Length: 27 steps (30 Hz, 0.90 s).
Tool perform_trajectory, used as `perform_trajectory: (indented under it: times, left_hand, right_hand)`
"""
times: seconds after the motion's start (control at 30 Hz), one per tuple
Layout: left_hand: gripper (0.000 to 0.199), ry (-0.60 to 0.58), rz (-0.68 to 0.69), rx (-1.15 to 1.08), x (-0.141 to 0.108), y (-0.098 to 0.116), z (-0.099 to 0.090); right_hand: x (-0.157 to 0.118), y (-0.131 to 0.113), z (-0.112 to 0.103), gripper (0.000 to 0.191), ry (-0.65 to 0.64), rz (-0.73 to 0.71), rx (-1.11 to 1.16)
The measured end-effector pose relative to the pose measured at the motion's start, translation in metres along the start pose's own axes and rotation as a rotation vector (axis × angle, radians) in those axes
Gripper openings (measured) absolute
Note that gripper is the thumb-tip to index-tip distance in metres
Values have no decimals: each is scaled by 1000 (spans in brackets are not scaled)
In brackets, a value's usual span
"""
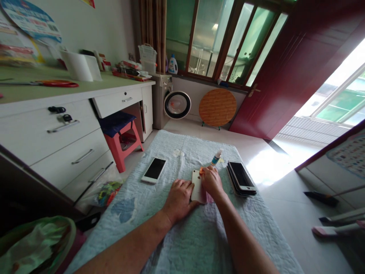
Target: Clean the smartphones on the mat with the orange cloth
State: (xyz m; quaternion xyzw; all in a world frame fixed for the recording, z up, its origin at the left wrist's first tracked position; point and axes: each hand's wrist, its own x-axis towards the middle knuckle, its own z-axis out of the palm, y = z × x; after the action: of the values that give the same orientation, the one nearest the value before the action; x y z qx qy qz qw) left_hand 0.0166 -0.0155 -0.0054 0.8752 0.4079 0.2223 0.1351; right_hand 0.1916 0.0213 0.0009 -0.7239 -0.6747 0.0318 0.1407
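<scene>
A phone [197,192] lies back side up on the cloth-covered table, its pale back showing between my hands. My left hand [179,198] grips its left and near edges. In my right hand [211,180] is a small orange cloth [201,171], pressed against the upper right of the phone's back; the fingers hide most of it. Just beyond that hand stands a small spray bottle [216,157] with a blue label. A white phone [154,169] rests screen up at the left. Stacked at the right are several phones [242,176], the top one screen up.
The table wears a light blue quilted cloth [125,228]. Left of it are a red stool [122,146], a white drawer desk [65,137] and a lined bin [71,243]. A washing machine [162,99] with its door open and a round wooden tabletop [218,107] stand beyond.
</scene>
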Motion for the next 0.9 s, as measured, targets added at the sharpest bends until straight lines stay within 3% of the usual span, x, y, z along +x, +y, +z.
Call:
perform_trajectory:
  times: [0.17, 0.47, 0.9]
  left_hand:
    - [50, -17, -10, 13, 0, 0, 0]
    - [59, -19, -25, 45, -1, -2, 3]
    - [58, -20, -36, 17, -1, 4, -3]
  right_hand:
    - [19, -7, 1, 24, -102, -56, -33]
    - [30, -31, 6, 28, -151, -107, -35]
    - [23, 7, -5, 25, -149, 55, -31]
